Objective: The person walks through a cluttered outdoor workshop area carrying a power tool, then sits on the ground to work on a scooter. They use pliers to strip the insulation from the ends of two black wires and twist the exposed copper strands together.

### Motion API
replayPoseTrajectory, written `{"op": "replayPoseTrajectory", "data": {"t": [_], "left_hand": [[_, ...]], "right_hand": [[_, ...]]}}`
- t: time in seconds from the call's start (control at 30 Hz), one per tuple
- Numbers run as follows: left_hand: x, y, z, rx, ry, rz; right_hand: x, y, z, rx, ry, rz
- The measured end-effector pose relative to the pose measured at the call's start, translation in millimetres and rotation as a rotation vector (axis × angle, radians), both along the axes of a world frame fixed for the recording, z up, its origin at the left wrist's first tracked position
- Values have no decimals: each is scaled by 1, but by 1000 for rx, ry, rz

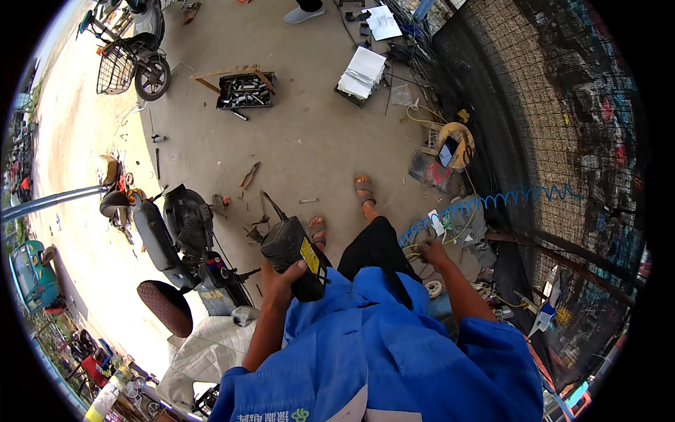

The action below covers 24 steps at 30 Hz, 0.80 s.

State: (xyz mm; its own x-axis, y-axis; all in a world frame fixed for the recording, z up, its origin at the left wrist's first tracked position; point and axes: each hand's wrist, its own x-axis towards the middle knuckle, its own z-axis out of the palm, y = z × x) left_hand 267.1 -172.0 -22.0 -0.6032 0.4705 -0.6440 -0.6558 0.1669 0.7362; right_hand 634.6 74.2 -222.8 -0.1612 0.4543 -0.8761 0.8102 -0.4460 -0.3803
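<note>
My left hand (283, 276) grips a black boxy device (285, 243) with a yellow label and a cable rising from its top, held in front of my blue-clad body. My right hand (432, 253), lower right of centre, is closed on a thin yellowish cable (415, 247). Just above that hand runs a coiled blue hose (464, 205), with a small white object (436, 222) beside it. My sandalled feet stand on the concrete beyond the device.
Scooters (151, 239) line the left side. Ahead lie an open tool box (245, 93), pliers (249, 176) and stacked white sheets (360, 70). Another person's shoe (304, 15) shows at the top. A mesh fence (562, 126), cables and a round yellow object (460, 141) with a phone are at right.
</note>
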Motion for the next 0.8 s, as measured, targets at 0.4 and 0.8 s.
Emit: {"op": "replayPoseTrajectory", "data": {"t": [0.4, 0.8], "left_hand": [[28, 42, -108, -158, -131, 165], [-8, 41, -339, -114, -129, 80]], "right_hand": [[-37, 156, -114, -156, -127, 279], [36, 77, -328, -349, -304, 100]]}}
